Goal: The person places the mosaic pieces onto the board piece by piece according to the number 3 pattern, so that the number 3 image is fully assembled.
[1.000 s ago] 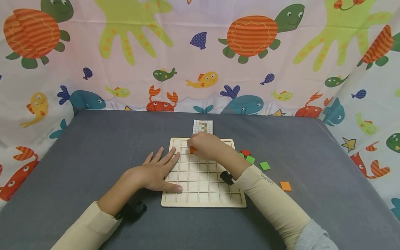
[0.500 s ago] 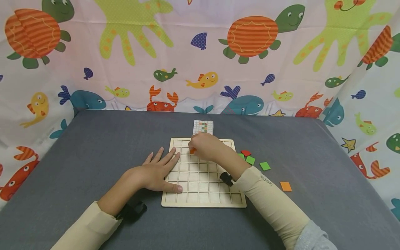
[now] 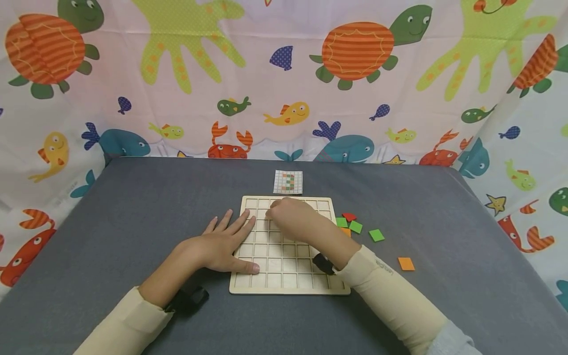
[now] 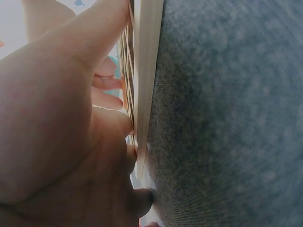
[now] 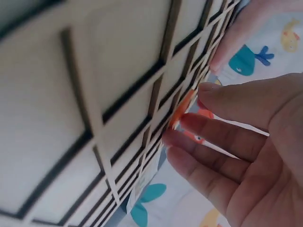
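A pale wooden grid board (image 3: pixel 275 281) lies on the grey table. My left hand (image 3: pixel 222 246) rests on its left side, with fingers spread and thumb on the lower cells. Over the upper cells, my right hand (image 3: pixel 290 217) bends down with curled fingers. The right wrist view shows an orange square tile (image 5: pixel 181 109) at the board's surface, pinched between thumb and fingertips; in the head view the hand hides it. In the left wrist view my left palm (image 4: pixel 61 118) lies alongside the board's edge (image 4: pixel 144 71).
Behind the board lies a small printed pattern card (image 3: pixel 288 182). To its right are several green tiles (image 3: pixel 376 235), a red tile (image 3: pixel 349 217), an orange tile (image 3: pixel 346 231) partly behind the right wrist, and another orange tile (image 3: pixel 406 264). A sea-animal curtain (image 3: pixel 288 64) stands behind.
My right hand has shifted slightly toward me, uncovering more of the card and the orange tile near the board's right edge. The pinched tile is now hidden in the head view. My left hand stays put.
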Motion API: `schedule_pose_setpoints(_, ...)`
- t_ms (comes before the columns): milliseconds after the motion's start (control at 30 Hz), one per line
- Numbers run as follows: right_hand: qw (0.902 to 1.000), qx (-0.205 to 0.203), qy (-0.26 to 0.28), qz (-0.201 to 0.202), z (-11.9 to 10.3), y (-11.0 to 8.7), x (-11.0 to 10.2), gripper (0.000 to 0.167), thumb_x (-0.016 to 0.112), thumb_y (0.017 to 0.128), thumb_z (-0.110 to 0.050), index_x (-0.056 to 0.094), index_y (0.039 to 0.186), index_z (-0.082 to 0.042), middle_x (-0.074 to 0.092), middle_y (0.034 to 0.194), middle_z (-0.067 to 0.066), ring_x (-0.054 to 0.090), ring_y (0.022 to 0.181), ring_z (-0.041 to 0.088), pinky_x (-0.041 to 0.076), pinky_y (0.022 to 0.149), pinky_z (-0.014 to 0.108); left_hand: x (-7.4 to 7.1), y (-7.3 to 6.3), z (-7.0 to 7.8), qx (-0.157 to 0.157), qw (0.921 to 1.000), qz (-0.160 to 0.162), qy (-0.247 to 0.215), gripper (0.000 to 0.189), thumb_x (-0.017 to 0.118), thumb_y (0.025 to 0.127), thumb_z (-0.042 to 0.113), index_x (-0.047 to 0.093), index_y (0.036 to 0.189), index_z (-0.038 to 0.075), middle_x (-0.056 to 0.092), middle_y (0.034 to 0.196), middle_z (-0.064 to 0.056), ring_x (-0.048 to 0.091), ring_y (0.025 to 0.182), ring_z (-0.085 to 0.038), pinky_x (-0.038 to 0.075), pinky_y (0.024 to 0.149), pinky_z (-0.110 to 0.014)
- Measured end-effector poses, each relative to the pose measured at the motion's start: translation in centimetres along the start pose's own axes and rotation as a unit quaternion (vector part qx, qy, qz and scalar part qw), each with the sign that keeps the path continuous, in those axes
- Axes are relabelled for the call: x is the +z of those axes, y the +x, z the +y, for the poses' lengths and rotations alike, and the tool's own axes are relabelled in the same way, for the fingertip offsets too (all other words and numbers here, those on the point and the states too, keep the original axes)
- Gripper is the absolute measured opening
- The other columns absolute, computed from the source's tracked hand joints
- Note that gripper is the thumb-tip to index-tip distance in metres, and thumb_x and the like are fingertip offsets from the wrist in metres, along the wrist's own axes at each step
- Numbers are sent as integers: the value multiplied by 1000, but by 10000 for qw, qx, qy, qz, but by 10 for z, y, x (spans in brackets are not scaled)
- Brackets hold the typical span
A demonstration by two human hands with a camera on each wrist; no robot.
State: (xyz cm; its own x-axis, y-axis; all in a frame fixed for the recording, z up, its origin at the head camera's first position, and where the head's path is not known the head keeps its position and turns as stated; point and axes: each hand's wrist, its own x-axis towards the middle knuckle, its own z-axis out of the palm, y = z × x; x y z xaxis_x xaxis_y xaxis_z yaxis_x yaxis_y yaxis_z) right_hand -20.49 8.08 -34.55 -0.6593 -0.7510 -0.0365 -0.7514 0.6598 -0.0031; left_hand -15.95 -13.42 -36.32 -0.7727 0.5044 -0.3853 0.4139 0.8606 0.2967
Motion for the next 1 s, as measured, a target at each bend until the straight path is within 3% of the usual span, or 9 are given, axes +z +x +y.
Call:
schedule_pose_setpoints(167,9965,154,813,121,4,-11,-8,26,64,95,0,73,119,-7,71,115,8,67,107,22,52,91,36,0,-1,-2,-2,10000,26,34,116,58,81,80,6,163,17,-4,168,-5,-10,150,-40,-1,115,-64)
schedule_pose_setpoints(300,9925,223,1189,195,13,-26,-19,28,68,91,4,74,117,-5,72,114,8,67,107,24,53,90,38,0,-2,-2,2,10000,60,-17,116,59,81,79,7,163,16,-3,168,-6,-9,150,-41,-2,114,-65)
schedule_pose_setpoints(533,9938,442,997,211,36,-56,-31,11,75,88,-2,75,96,-9,74,97,3,69,89,21,55,78,37,2,1,-4,2,10000,14,-94,118,56,80,83,4,163,17,-7,168,-4,-12,150,-40,-4,115,-63)
schedule_pose_setpoints(733,9890,1004,1079,-111,52,-81,-33,10,74,88,-2,75,94,-10,71,92,1,65,83,17,54,75,38,2,2,-5,-36,10000,-10,-11,120,56,78,85,3,163,18,-8,168,-2,-13,150,-38,-4,115,-63)
schedule_pose_setpoints(867,9828,1414,1157,-273,63,-93,-34,15,70,84,4,69,80,-10,59,74,-2,53,69,15,46,63,33,1,1,-3,-24,10000,-9,16,118,59,80,81,5,163,17,-6,168,-3,-11,150,-39,-3,114,-64)
schedule_pose_setpoints(1000,9756,1777,1121,-644,73,-101,-34,22,67,79,9,61,72,-10,49,68,0,45,65,17,37,58,32,2,1,-2,-45,10000,14,25,117,58,80,81,5,163,18,-6,168,-3,-10,150,-39,-2,115,-63)
